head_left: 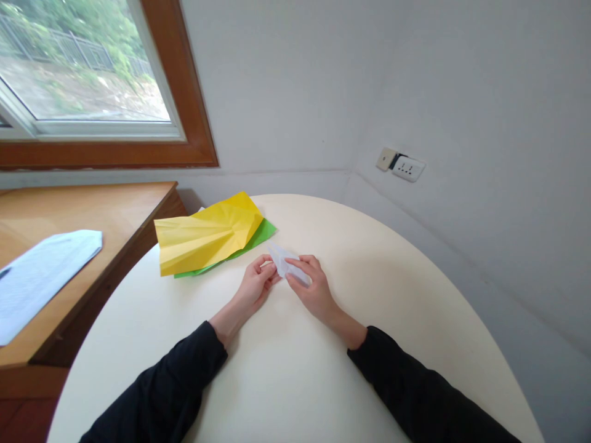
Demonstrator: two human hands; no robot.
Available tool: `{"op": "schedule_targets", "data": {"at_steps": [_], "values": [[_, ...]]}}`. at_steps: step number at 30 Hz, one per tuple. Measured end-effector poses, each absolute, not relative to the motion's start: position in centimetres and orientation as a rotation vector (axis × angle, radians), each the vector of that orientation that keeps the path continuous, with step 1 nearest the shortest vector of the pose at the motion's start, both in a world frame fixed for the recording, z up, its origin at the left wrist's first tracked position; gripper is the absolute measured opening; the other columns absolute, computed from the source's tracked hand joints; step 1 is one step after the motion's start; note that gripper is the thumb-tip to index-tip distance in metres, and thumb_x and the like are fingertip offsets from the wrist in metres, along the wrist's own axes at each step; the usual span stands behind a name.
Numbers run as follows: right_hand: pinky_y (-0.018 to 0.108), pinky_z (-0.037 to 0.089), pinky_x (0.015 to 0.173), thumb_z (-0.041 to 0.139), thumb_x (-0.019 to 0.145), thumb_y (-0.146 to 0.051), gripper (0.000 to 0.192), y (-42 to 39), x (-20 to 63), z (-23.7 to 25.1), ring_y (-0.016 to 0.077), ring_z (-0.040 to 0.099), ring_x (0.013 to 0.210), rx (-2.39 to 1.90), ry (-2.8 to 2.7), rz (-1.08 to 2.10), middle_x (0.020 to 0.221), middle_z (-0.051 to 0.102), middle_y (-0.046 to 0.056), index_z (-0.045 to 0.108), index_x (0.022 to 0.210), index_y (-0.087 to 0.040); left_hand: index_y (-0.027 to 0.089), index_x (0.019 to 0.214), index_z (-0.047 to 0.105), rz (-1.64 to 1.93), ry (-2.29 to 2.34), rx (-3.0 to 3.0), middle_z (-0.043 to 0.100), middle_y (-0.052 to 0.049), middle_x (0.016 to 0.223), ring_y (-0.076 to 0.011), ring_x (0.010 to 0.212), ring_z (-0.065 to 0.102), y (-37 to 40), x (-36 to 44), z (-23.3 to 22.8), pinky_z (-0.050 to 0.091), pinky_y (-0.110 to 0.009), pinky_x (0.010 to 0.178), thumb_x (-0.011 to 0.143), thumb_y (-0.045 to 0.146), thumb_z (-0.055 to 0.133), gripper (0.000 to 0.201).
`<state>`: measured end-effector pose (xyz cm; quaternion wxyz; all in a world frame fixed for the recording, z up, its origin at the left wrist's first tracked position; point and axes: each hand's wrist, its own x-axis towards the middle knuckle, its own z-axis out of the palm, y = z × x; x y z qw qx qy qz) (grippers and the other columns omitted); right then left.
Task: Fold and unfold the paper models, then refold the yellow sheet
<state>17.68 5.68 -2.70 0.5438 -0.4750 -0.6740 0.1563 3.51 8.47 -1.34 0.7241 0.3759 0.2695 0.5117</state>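
Both hands are pinching a small folded piece of white paper (pixel 287 266) above the middle of the round cream worktop (pixel 369 295). The left hand (pixel 255 284) is gripping its near-left edge with fingertips and thumb, while the right hand (pixel 310 286) is nipping its right side. Just beyond, a creased yellow paper sheet (pixel 203 237) is lying over a green paper sheet (pixel 263 234).
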Motion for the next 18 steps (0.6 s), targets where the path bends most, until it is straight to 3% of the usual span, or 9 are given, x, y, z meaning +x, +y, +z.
{"op": "schedule_targets", "data": {"at_steps": [10,18], "values": [[0.038,0.046,0.083,0.058,0.08,-0.021,0.029,5.46,17.6,-2.59,0.0206,0.049,0.096,-1.152,-1.666,0.276,0.099,0.053,0.006,0.066,0.105,-0.029,0.014,0.078,0.06,1.09,0.511,0.691,0.068,-0.004,0.079,-0.0138,0.076,0.065,8.32,3.49,-0.42,0.051,-0.024,0.073,0.065,0.016,0.07,0.016],[0.039,0.034,0.086,0.047,0.084,-0.012,0.034,5.0,17.28,-1.83,0.0207,0.056,0.101,-1.14,-1.834,0.079,0.104,0.065,0.004,0.065,0.107,-0.029,0.014,0.088,0.065,1.063,0.543,0.801,0.07,-0.003,0.081,-0.0121,0.079,0.065,8.19,3.77,-0.91,0.05,-0.021,0.075,0.06,0.018,0.079,0.032]]}}
